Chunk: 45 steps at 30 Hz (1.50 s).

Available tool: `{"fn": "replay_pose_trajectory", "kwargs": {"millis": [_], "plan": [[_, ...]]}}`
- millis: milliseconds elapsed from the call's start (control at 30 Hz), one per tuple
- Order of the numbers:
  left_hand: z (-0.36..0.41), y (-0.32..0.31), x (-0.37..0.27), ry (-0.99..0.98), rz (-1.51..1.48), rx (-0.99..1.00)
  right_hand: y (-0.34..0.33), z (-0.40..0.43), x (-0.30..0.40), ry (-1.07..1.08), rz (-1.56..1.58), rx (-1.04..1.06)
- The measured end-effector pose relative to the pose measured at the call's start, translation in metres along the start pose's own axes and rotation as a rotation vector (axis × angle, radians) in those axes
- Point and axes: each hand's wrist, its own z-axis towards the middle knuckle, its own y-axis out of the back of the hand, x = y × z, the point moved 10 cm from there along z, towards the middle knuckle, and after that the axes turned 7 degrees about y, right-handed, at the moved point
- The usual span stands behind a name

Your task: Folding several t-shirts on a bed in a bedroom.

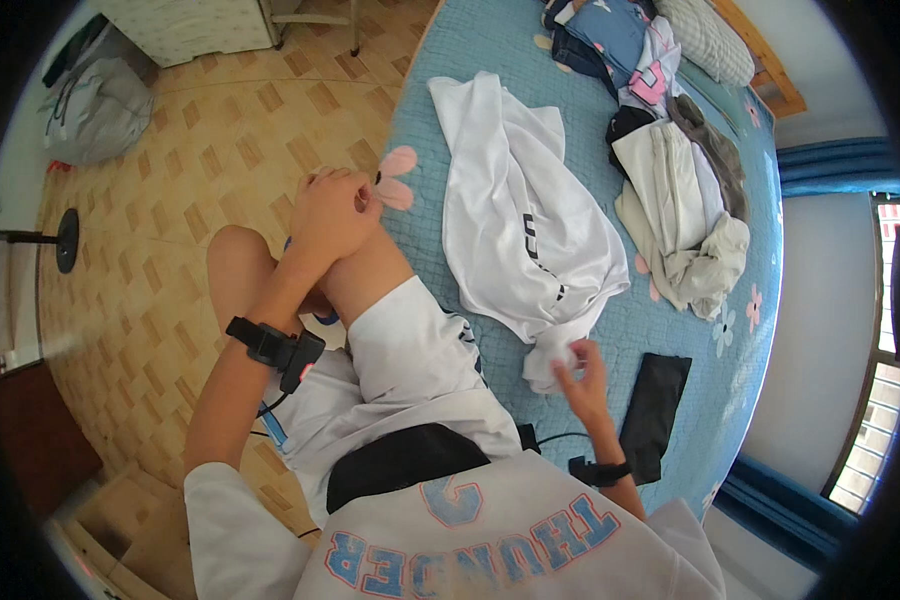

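Observation:
A white shiny garment (525, 202) with black lettering lies spread on the bed, its near end gathered into a small bunch. At that bunch is my right hand (586, 379), thumb and fingertips pinching the white cloth. My left hand (335, 206) rests on my raised knee beside the bed edge, its fingers loosely curled; part of them is hidden, and no object shows in it. Each wrist wears a black strap, the left one carrying a small device.
The bed has a blue quilted cover (487, 30). Beyond the garment lie a pile of folded light clothes (667, 187), more clothing (600, 37) and a checked pillow (709, 45). A flat black item (652, 420) is right of my right hand. A grey bag (97, 109) stands on the floor.

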Motion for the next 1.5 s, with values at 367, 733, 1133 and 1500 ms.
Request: {"fn": "replay_pose_trajectory", "kwargs": {"millis": [367, 733, 1133, 1500], "plan": [[-0.068, -0.037, -0.167, -0.453, -0.734, 0.616, 0.017, 0.051, 0.064, -0.402, 1.082, 0.075], [-0.044, 0.013, -0.219, -0.215, -1.303, 0.742, 0.092, 0.074, 0.240, 0.626, 0.061, -0.164], [-0.078, 0.025, -0.212, -0.484, -0.946, 0.537, 0.051, 0.103, 0.178, -0.093, 0.714, -0.242], [-0.052, 0.042, -0.200, -0.324, -0.898, 0.472, 0.042, 0.100, 0.194, 0.041, 0.575, 0.147]]}}
